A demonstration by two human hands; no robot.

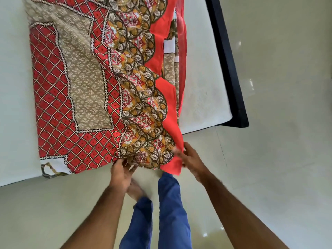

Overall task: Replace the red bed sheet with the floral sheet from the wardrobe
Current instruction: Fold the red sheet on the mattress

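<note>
On the bare pale mattress (14, 87), beyond both hands, the red sheet (89, 90) lies folded into a long band that runs away from the person, with its near end hanging over the mattress edge just where the hands meet it. The left hand (120, 172) is at the near edge of the sheet, fingers curled and pinching the patterned hem where the scalloped orange and brown border ends. The right hand (192, 159) is just to the right of it, fingers bent around the plain red strip at the sheet's corner; that part is blurred, so the exact hold of the fingertips cannot be told. The two hands are near each other, with the sheet's corner bunched between them.

Left of the left hand, the sheet shows a red diamond lattice and a beige printed panel. Farther left a small white patch with a brown figure sits at the mattress edge. Beyond the right hand, the uncovered mattress reaches to a dark bed frame (228, 65) along its far side. Below the hands are the person's legs in blue trousers (170, 209) and a bare foot (134, 190) on the glossy pale floor (278, 159), just under the left hand.
</note>
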